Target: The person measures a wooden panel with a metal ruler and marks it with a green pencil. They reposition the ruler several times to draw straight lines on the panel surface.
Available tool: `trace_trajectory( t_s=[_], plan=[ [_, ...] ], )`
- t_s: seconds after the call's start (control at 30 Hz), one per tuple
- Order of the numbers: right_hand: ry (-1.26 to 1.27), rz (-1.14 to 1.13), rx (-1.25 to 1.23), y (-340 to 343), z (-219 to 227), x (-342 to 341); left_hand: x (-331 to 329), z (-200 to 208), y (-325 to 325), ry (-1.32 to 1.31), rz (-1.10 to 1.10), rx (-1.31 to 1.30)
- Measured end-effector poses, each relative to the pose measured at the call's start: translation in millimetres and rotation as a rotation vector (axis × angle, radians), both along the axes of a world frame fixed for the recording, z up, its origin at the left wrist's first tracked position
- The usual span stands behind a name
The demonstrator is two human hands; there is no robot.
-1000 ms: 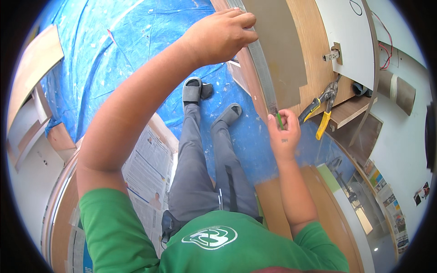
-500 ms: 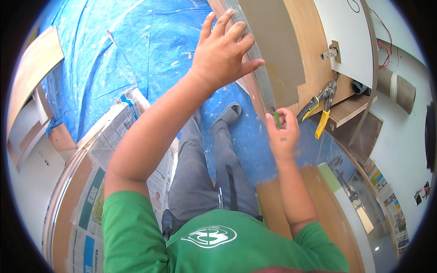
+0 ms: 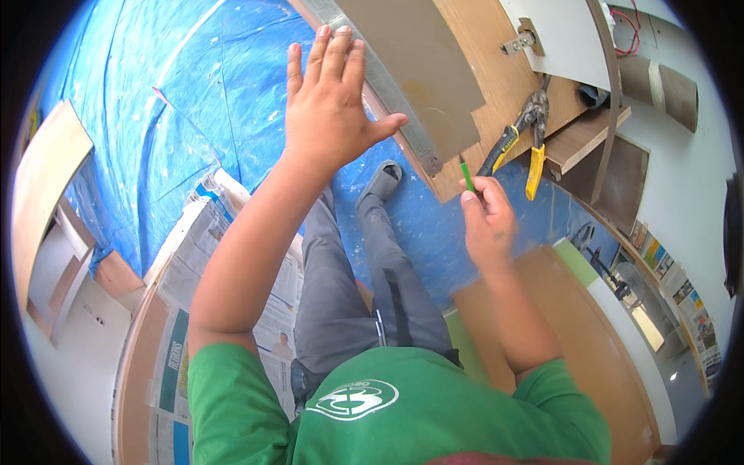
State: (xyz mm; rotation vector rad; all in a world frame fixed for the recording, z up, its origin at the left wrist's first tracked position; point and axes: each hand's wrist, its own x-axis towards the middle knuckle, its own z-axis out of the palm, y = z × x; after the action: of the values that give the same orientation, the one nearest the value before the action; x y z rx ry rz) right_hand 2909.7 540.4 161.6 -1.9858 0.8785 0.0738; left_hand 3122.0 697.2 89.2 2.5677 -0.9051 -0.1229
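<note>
My left hand (image 3: pixel 329 105) is raised flat with fingers spread, its fingertips near the grey edge of a tan laminate sheet (image 3: pixel 411 70); it holds nothing. My right hand (image 3: pixel 487 221) is closed around a thin green pencil (image 3: pixel 466 173) that points up toward the plywood board (image 3: pixel 496 101) below the sheet's lower corner. Yellow-handled pliers (image 3: pixel 521 147) lie on the board just right of the pencil.
A blue tarpaulin (image 3: pixel 194 101) covers the floor under my grey-trousered legs and sandals. Newspapers (image 3: pixel 194 310) lie at lower left. A white panel with a metal hinge (image 3: pixel 521 37) sits at top right. Wooden boards (image 3: pixel 43 178) rest at the far left.
My left hand has lifted off the grey strip and opened flat, moving back toward me. The right hand stays beside the board with the pencil.
</note>
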Motion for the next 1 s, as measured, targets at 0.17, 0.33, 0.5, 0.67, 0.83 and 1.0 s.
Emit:
trace_trajectory(
  t_s=[0.17, 0.33, 0.5, 0.67, 0.83, 1.0],
  plan=[
    [0.146, 0.107, 0.060, -22.2, 23.4, -10.0, 1.4, 5.5, 1.5, 0.009, 0.005, 0.038],
    [0.203, 0.223, -0.095, -33.2, 27.6, -15.4, 4.7, 4.7, -2.0, -0.013, -0.034, 0.023],
    [-0.028, 0.184, -0.072, -31.7, -8.0, -41.7, 3.0, -5.4, -5.8, -0.067, -0.072, 0.018],
    [0.063, 0.206, -0.074, -28.8, 5.7, -39.7, 0.4, -14.2, -2.0, -0.144, -0.062, 0.072],
    [0.059, 0.186, -0.065, -36.5, 4.0, -50.1, -2.0, -14.1, -8.4, -0.142, -0.081, 0.086],
    [-0.147, 0.127, -0.157, -30.7, -15.0, -48.3, 12.1, -19.4, 11.4, -0.087, -0.099, 0.043]
  ],
)
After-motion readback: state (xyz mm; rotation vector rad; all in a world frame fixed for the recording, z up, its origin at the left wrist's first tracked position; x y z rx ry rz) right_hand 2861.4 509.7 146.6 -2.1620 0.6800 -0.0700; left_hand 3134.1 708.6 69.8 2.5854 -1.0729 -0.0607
